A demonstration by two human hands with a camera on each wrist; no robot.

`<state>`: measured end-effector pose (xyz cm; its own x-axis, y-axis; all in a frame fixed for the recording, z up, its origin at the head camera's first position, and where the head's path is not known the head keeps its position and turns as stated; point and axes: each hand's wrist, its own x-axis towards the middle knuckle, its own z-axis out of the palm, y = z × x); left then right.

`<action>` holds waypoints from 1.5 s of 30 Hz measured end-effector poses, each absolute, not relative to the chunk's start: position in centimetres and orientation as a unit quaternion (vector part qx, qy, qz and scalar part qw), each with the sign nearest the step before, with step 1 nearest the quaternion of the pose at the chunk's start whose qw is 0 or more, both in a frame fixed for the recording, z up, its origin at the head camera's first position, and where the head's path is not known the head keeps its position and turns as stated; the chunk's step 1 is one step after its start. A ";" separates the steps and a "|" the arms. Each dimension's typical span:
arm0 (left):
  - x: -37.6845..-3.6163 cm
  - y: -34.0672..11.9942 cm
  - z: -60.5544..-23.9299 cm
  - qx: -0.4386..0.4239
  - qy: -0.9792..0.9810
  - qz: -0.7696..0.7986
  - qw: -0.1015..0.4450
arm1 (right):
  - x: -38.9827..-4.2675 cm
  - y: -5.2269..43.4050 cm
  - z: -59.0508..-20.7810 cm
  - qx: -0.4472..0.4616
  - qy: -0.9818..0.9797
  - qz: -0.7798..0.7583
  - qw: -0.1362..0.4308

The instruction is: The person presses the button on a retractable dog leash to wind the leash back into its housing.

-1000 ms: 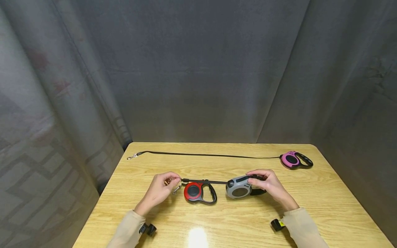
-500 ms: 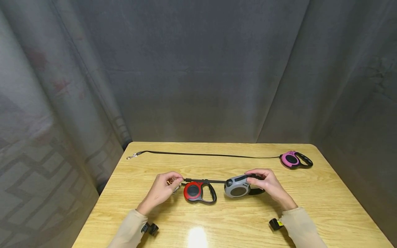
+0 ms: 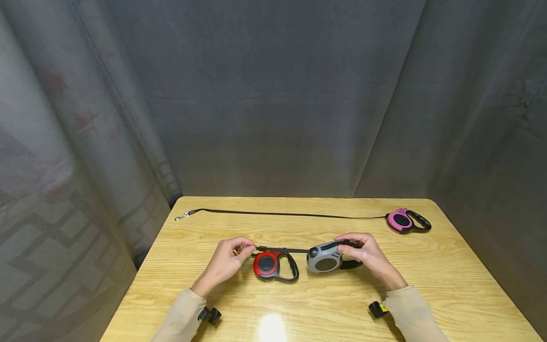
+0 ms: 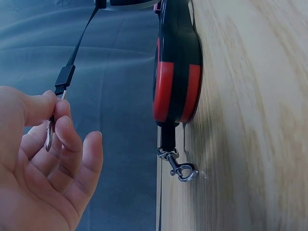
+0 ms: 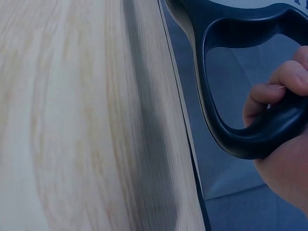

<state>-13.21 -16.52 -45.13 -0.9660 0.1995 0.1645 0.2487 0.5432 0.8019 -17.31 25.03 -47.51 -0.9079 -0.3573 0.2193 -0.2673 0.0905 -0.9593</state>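
Observation:
My right hand (image 3: 363,254) grips the black handle (image 5: 250,130) of a grey retractable leash (image 3: 325,259), held just above the wooden table (image 3: 325,304). Its short black strap (image 3: 282,250) runs left to my left hand (image 3: 232,259), which pinches the metal clip (image 4: 50,134) at the strap's end between thumb and forefinger. A red and black retractable leash (image 3: 273,265) lies flat on the table between my hands, below the strap, its own small clip (image 4: 180,168) resting on the wood.
A pink retractable leash (image 3: 406,220) lies at the far right of the table, its long black strap (image 3: 282,213) stretched left to a metal clip (image 3: 183,216) near the far left corner. Grey curtains hang round the table.
My right hand has carried the grey leash slightly left, toward the red one. My left hand has edged right with the clip, so the strap between them is shorter.

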 end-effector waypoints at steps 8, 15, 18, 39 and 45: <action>-13.2 -16.4 -45.3 -0.131 -0.879 -0.458 0.033 | -17.2 24.9 -47.5 -0.210 0.743 -0.635 0.027; -13.1 -16.1 -45.2 -0.133 -0.879 -0.457 0.025 | -17.1 24.7 -47.5 -0.208 0.742 -0.637 0.034; -13.2 -16.0 -45.2 -0.134 -0.880 -0.455 0.025 | -17.0 24.5 -47.4 -0.211 0.740 -0.637 0.037; -13.4 -15.1 -45.2 -0.149 -0.877 -0.457 0.014 | -17.4 23.6 -48.0 -0.232 0.733 -0.638 0.048; -13.3 -14.7 -45.2 -0.149 -0.877 -0.456 0.009 | -17.4 23.4 -48.1 -0.223 0.738 -0.635 0.054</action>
<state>-13.32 -14.75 -45.15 -0.9555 0.2535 0.1508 0.2691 0.5400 0.7975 -17.40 23.40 -48.06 -0.8949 -0.3975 0.2028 -0.2597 0.0944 -0.9611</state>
